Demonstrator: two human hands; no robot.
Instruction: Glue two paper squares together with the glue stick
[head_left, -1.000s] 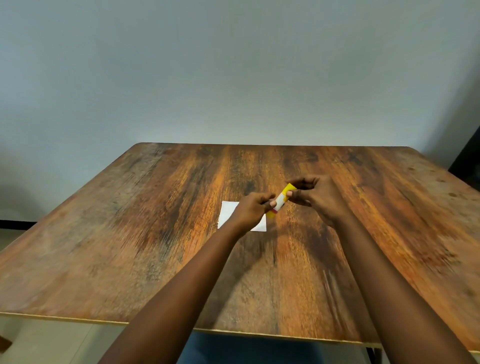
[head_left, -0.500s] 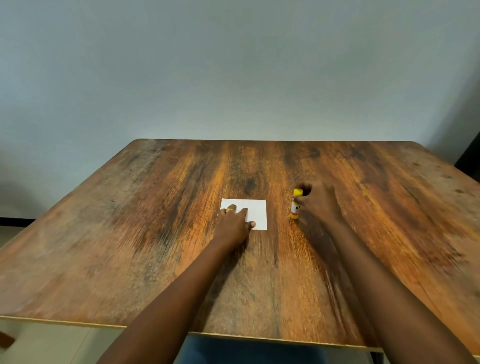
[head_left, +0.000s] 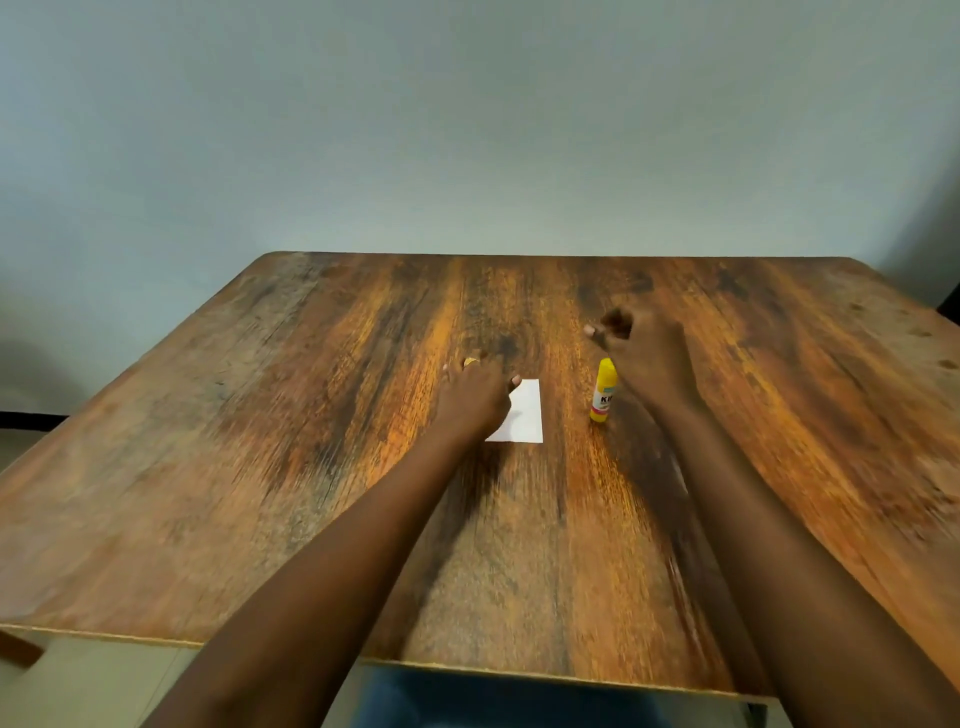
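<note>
White paper (head_left: 524, 413) lies flat near the middle of the wooden table (head_left: 260, 467); only one sheet can be told apart. My left hand (head_left: 475, 397) rests flat on its left half, fingers spread, a ring on one finger. A yellow glue stick (head_left: 603, 391) with its cap on stands upright just right of the paper. My right hand (head_left: 641, 353) hovers blurred just behind and to the right of the stick, fingers loosely apart, not touching it.
The table's front edge (head_left: 467, 667) runs close to me, its far edge meets a plain grey wall (head_left: 467, 130). A dark object (head_left: 950, 296) shows at the far right edge.
Both hands held the glue stick a second ago. My right hand stood it upright on the table and let go, lifting away. My left hand moved down onto the paper.
</note>
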